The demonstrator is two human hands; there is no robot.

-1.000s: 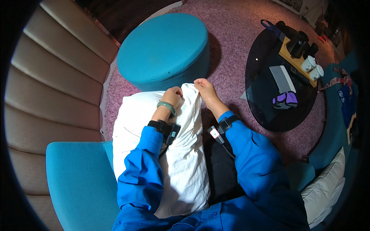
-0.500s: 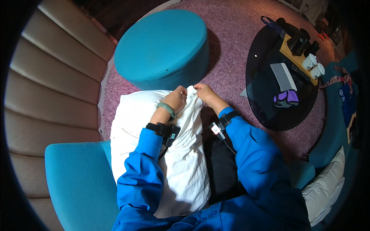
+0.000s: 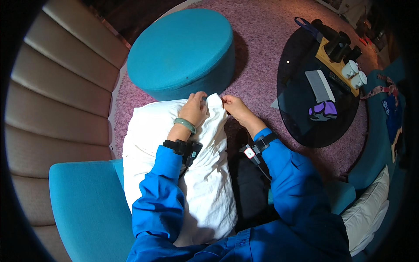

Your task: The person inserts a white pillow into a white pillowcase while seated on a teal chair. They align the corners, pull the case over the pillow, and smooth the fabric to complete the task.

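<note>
Ottoman: the round teal ottoman (image 3: pixel 181 48) stands on the pink-purple carpet (image 3: pixel 266 39).
White pillow: a soft, creased white pillow (image 3: pixel 150 133) lies over the person's lap, on the near side of the ottoman; its far edge comes right up to the ottoman's base in view, though whether they touch cannot be told.
Left hand: this hand (image 3: pixel 193 110) rests on the pillow's far end, just near of the ottoman, fingers bent; whether they grip any cloth cannot be told.
Right hand: this hand (image 3: pixel 237 108), near the ottoman's near right side, pinches the edge of the white cloth between thumb and forefinger.
Raised corner: a fold of the cloth stands up between the two hands, just near of the ottoman.
Bangle: a green bangle (image 3: pixel 185 125) circles the left wrist.
Worktop: the dark oval worktop (image 3: pixel 301 102) stands right of the ottoman, well apart, carrying a wooden tray (image 3: pixel 324 56) with two white lidded cups (image 3: pixel 349 69), plus a purple and grey pouch (image 3: pixel 323 111).
Panelled backrest: brown upholstery (image 3: pixel 56 94) curves left of the ottoman.
</note>
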